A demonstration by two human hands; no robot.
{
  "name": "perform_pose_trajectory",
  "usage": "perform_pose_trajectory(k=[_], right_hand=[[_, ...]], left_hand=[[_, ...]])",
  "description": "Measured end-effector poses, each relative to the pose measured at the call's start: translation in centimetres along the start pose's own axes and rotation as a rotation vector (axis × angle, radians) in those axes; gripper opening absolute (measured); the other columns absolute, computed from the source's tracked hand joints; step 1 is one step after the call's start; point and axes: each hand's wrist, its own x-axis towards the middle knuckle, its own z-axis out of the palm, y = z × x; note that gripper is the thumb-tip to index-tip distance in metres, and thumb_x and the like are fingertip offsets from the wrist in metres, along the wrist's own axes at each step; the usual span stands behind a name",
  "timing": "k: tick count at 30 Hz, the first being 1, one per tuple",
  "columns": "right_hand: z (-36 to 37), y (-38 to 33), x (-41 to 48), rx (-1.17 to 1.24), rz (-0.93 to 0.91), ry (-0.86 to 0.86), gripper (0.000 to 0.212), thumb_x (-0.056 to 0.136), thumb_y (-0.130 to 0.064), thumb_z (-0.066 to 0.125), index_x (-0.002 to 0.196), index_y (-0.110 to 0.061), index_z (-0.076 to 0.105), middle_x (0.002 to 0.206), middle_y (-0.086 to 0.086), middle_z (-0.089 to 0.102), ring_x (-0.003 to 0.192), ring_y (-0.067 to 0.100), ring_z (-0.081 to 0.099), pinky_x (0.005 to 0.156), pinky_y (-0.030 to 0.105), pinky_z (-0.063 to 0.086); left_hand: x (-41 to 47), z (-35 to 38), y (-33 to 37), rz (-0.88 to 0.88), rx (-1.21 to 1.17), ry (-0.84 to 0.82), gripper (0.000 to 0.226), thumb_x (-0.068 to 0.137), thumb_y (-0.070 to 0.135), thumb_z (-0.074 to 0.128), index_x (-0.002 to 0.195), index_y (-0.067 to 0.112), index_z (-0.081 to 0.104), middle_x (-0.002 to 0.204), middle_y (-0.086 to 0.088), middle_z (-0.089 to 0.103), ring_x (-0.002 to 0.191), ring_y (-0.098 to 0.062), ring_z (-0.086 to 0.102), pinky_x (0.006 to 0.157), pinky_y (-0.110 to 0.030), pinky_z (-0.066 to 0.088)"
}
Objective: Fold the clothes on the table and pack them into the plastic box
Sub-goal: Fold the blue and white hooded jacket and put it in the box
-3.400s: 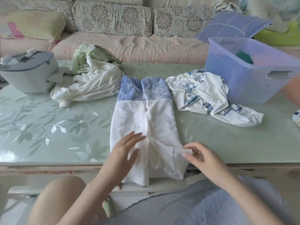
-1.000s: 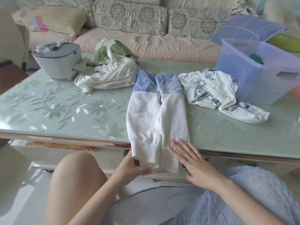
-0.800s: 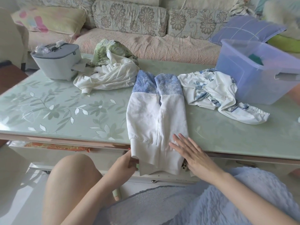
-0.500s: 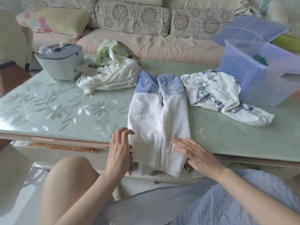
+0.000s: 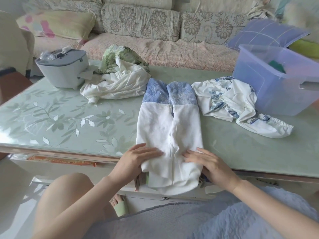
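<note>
My left hand [image 5: 138,156] and right hand [image 5: 209,163] press, fingers straight, on the half-folded white-and-blue garment [image 5: 169,128]; the crumpled green-white heap [image 5: 120,83] and blue-printed white garment [image 5: 224,100] lie unfolded.

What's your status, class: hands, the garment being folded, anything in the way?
Left hand and right hand flat on the white top. Top narrow-folded, near end overhanging the table. Blue-print garment crumpled between top and plastic box.

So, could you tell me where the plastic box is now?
In the head view, the plastic box stands at the far right of the table, just behind the crumpled blue-patterned garment.
</note>
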Motion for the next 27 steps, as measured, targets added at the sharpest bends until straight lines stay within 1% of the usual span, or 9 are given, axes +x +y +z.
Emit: perform_pose_trajectory(k=[3, 6, 10, 13, 14, 16, 20, 24, 27], right_hand=[[-1.9, -2.0, 1.4, 0.469, 0.428, 0.05, 0.026, 0.097, -0.011, 0.05, 0.104, -0.033, 0.063, 0.113, -0.018, 0.064, 0.111, -0.004, 0.057, 0.093, 0.008, 0.038], [-2.8, -2.0, 3.8, 0.661, 0.645, 0.209, 0.022, 0.097, -0.019, 0.049, 0.082, -0.025, 0.063, 0.081, -0.016, 0.066, 0.074, -0.013, 0.057, 0.068, 0.006, 0.041], [-2.4, 0.1, 6.6, 0.491, 0.813, 0.34, 0.039, 0.092, -0.025, 0.06, 0.06, -0.014, 0.04, 0.056, -0.001, 0.033, 0.051, 0.009, 0.031, 0.048, 0.025, 0.021], [-1.3, 0.1, 7.3, 0.313, 0.877, 0.274, 0.019, 0.088, -0.024, 0.064, 0.097, -0.008, 0.059, 0.077, 0.007, 0.057, 0.069, 0.024, 0.053, 0.059, 0.031, 0.035], [-1.0, -0.1, 7.1, 0.246, 0.883, 0.26, 0.032, 0.089, -0.025, 0.063, 0.118, -0.012, 0.055, 0.091, 0.008, 0.062, 0.082, 0.028, 0.058, 0.066, 0.033, 0.04], [-0.6, -0.3, 6.6, 0.146, 0.865, 0.257, 0.052, 0.091, -0.03, 0.058, 0.139, -0.026, 0.039, 0.098, 0.007, 0.063, 0.092, 0.033, 0.059, 0.074, 0.038, 0.046], [-0.4, 0.3, 5.5, 0.072, 0.745, 0.286, 0.059, 0.092, -0.026, 0.056, 0.145, -0.037, 0.032, 0.106, 0.006, 0.062, 0.091, 0.027, 0.056, 0.083, 0.039, 0.047], [-1.1, 1.6, 4.6, -0.159, 0.36, 0.19, 0.052, 0.092, -0.017, 0.05, 0.142, -0.027, 0.043, 0.15, 0.003, 0.033, 0.136, 0.018, 0.027, 0.113, 0.037, 0.024], [-2.3, 2.3, 3.8, -0.098, 0.157, -0.103, 0.05, 0.097, -0.04, 0.036, 0.146, -0.037, 0.029, 0.156, -0.017, 0.019, 0.144, 0.002, 0.011, 0.12, 0.03, 0.005]], left_hand=[[0.9, -1.0, 0.7, -0.254, -0.199, 0.036, 0.053, 0.077, 0.002, 0.052, 0.114, 0.038, 0.064, 0.1, 0.022, 0.068, 0.1, -0.009, 0.059, 0.087, -0.023, 0.046], [3.4, -1.7, 1.2, -0.58, -0.363, 0.1, 0.019, 0.084, 0.027, 0.053, 0.075, 0.012, 0.062, 0.059, 0.006, 0.051, 0.061, -0.017, 0.044, 0.059, -0.033, 0.038], [7.3, -2.0, 0.5, -0.828, -0.454, 0.095, 0.037, 0.088, 0.038, 0.063, 0.105, 0.005, 0.057, 0.096, -0.011, 0.065, 0.091, -0.028, 0.061, 0.073, -0.037, 0.045], [8.3, -1.4, 0.2, -0.902, -0.383, 0.057, 0.05, 0.091, 0.034, 0.06, 0.13, 0.006, 0.044, 0.116, -0.011, 0.057, 0.11, -0.029, 0.056, 0.076, -0.029, 0.038], [8.1, -1.1, 0.1, -0.909, -0.358, 0.057, 0.053, 0.092, 0.034, 0.058, 0.133, 0.008, 0.04, 0.12, -0.014, 0.056, 0.11, -0.031, 0.055, 0.076, -0.03, 0.038], [7.4, -0.7, 0.1, -0.892, -0.319, 0.075, 0.053, 0.094, 0.032, 0.055, 0.139, 0.012, 0.034, 0.119, -0.018, 0.057, 0.104, -0.034, 0.056, 0.076, -0.035, 0.043], [6.1, -0.2, 0.1, -0.825, -0.196, 0.088, 0.058, 0.095, 0.019, 0.047, 0.147, 0.017, 0.022, 0.105, -0.013, 0.058, 0.085, -0.032, 0.055, 0.068, -0.035, 0.041], [5.7, -0.7, -0.4, -0.397, 0.209, 0.208, 0.067, 0.079, -0.004, 0.059, 0.14, 0.016, 0.041, 0.138, -0.013, 0.039, 0.119, -0.03, 0.042, 0.099, -0.041, 0.039], [5.2, -2.2, -1.3, -0.053, 0.181, 0.06, 0.035, 0.091, 0.021, 0.053, 0.126, 0.022, 0.057, 0.136, -0.001, 0.05, 0.126, -0.021, 0.046, 0.104, -0.045, 0.04]])
